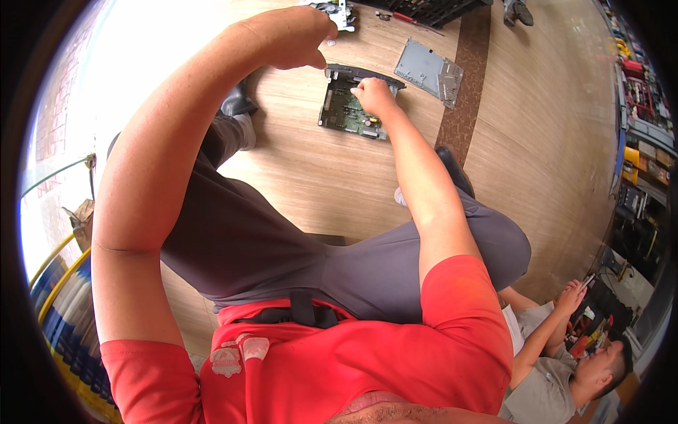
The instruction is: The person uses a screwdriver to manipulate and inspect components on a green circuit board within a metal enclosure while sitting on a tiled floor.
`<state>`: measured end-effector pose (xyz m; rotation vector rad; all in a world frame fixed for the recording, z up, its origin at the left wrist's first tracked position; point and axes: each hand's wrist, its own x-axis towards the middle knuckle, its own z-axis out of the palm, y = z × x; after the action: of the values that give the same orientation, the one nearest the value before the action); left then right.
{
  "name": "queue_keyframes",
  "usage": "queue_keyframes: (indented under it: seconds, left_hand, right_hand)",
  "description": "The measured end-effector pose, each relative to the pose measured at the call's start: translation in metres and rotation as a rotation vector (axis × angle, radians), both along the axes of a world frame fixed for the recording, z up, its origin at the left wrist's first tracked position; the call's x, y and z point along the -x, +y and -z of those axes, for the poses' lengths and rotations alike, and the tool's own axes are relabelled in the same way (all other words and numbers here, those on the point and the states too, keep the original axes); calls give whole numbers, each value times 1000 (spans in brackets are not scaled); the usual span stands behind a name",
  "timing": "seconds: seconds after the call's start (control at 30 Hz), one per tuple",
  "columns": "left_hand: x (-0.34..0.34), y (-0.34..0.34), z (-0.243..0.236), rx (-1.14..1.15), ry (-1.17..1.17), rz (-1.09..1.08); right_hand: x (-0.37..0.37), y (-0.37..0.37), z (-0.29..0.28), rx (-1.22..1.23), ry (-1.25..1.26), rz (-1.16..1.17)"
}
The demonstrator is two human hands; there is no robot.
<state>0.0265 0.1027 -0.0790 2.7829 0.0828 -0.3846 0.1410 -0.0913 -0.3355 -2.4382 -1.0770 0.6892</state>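
On the floor between my feet lies an opened electronic unit with a dark front panel [357,71] and a green circuit board [340,112]. My right hand [376,96] is over the board, its fingers bent together and pressed down near its middle; what they pinch, if anything, is hidden. My left hand [307,39] hovers by the panel's left end, thumb and forefinger apart, with no object visible between them. Beyond it sits a white and black part [342,14], partly cut off by the top edge. Right of the unit, a grey metal cover plate [424,67] lies flat.
A dark crate-like thing [431,8] and a red-handled tool [413,21] are at the far edge. Crossing the floor is a brown patterned strip [465,78]. Stocked shelves [639,162] line the right side. Another person [544,381] sits at lower right, holding a phone-like object.
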Motion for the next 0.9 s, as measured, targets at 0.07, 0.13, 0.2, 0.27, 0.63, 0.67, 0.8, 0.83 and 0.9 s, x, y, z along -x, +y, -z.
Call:
queue_keyframes:
  seconds: [0.07,0.13,0.2,0.27,0.63,0.67,0.8,0.83,0.9]
  left_hand:
    - [0,0,-1,9,0,-5]
    - [-1,-1,-3,-19,20,11]
    - [-1,-2,-3,-50,48,25]
    - [0,-2,-1,-19,-7,-20]
    - [0,0,0,10,12,-6]
    - [2,1,1,18,6,-5]
    - [2,2,0,7,22,-2]
    - [0,2,1,-5,51,40]
    - [-6,4,-2,-17,63,96]
  right_hand:
    - [2,0,-2,48,-12,20]
    - [3,-4,0,-98,-26,54]
    - [2,-4,0,-112,21,51]
    - [0,-4,2,-124,66,48]
    - [-2,-1,7,-12,-25,15]
    - [1,1,2,-12,-23,12]
    - [7,1,-1,27,-35,25]
    - [8,-2,3,-60,-26,59]
    - [3,-5,13,-114,-2,43]
